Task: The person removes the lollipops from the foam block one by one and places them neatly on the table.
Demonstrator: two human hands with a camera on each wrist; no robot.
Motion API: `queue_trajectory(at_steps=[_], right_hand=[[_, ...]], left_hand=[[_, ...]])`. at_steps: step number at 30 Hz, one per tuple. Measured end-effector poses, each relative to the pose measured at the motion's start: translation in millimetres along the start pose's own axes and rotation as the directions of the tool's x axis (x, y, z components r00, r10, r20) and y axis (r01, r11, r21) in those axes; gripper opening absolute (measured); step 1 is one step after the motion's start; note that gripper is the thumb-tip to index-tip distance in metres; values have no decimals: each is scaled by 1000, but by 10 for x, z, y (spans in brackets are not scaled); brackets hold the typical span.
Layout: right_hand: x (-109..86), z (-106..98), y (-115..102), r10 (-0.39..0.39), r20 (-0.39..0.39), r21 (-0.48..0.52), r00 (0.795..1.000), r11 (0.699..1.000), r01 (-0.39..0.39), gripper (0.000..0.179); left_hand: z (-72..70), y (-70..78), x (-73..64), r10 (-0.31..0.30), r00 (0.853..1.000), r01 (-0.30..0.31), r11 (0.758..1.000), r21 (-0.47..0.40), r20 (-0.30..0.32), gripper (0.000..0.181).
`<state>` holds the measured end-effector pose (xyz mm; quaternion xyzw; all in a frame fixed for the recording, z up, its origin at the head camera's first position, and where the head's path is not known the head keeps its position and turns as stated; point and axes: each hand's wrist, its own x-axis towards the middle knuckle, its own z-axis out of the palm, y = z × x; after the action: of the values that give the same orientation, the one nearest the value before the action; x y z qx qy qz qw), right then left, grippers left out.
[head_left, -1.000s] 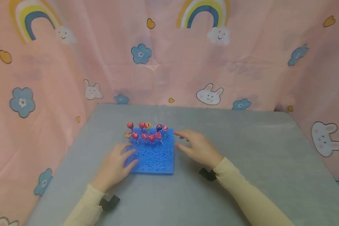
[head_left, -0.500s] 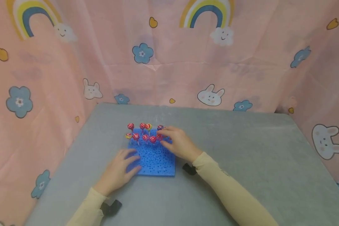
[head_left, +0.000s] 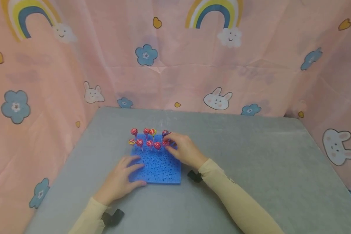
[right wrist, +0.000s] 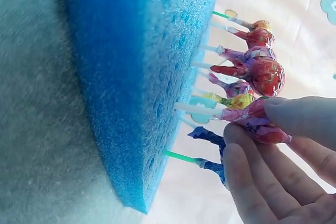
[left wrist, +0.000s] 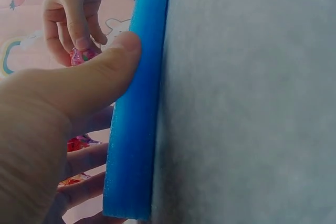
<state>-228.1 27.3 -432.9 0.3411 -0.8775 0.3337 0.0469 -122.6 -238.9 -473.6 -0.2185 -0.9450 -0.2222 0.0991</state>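
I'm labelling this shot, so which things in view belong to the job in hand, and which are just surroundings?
Part of the job:
- pink lollipop, pinched by the right hand
- blue foam block, touched by the left hand
- other lollipops, sticks in the foam

Surroundings:
- grey table
- pink printed cloth

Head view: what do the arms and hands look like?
Left hand and right hand: no gloves. Left sleeve and right sleeve: long, pale cream; the right has a small dark marking, unreadable. Left wrist block and right wrist block: both black.
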Motion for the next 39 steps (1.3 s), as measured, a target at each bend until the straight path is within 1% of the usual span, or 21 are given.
queue_trajectory(at_steps=[4, 7, 10, 13, 15, 17, 20, 25, 27, 29, 32, 34, 36, 39], right_hand=[[8, -15, -2, -28, -44, 22, 999, 999, 29, 24], [16, -66, -13, -43, -87, 47, 995, 998, 47, 26], [25, -186, -18, -60, -136, 80, 989, 994, 72, 26], [28, -357, 6, -73, -211, 127, 975, 987, 102, 26], [22, -467, 41, -58, -260, 144, 964, 985, 98, 27], [13, -558, 83, -28, -293, 151, 956, 986, 75, 27], [1, -642, 148, 22, -305, 138, 952, 990, 22, 28], [-2, -669, 241, 86, -291, 96, 953, 994, -60, 27], [-2, -643, 284, 136, -264, 77, 955, 990, -120, 26], [-1, -607, 328, 199, -224, 63, 954, 980, -190, 26], [5, -536, 407, 300, -150, 51, 942, 954, -296, 27], [10, -496, 453, 348, -109, 50, 931, 938, -344, 26], [10, -455, 498, 384, -75, 39, 920, 923, -382, 25], [9, -394, 562, 419, -34, 9, 907, 908, -419, 24]], left_hand=[[-18, 12, -6, 1, 1000, -1, 1000, -7, -4, 59], [-29, 20, -5, -5, 1000, 5, 1000, -12, -2, 59], [-37, 27, -3, -12, 1000, 12, 1000, -12, 2, 59], [-41, 33, -1, -15, 1000, 15, 1000, -10, 2, 59], [-48, 36, -3, -14, 1000, 14, 1000, -11, -2, 59], [-56, 38, -4, -12, 1000, 12, 1000, -17, -8, 59], [-65, 38, -8, -14, 1000, 14, 1000, -15, -10, 59], [-57, 30, -10, -26, 1000, 26, 1000, -17, 1, 58], [-51, 29, -10, -31, 1000, 31, 999, -20, 6, 58], [-47, 30, -12, -37, 999, 37, 999, -19, 12, 58], [-39, 36, -14, -42, 999, 43, 999, -17, 22, 58], [-38, 45, -16, -46, 999, 47, 999, -16, 27, 58], [-36, 53, -16, -47, 998, 47, 999, -16, 29, 58], [-36, 67, -11, -48, 998, 49, 999, -21, 28, 57]])
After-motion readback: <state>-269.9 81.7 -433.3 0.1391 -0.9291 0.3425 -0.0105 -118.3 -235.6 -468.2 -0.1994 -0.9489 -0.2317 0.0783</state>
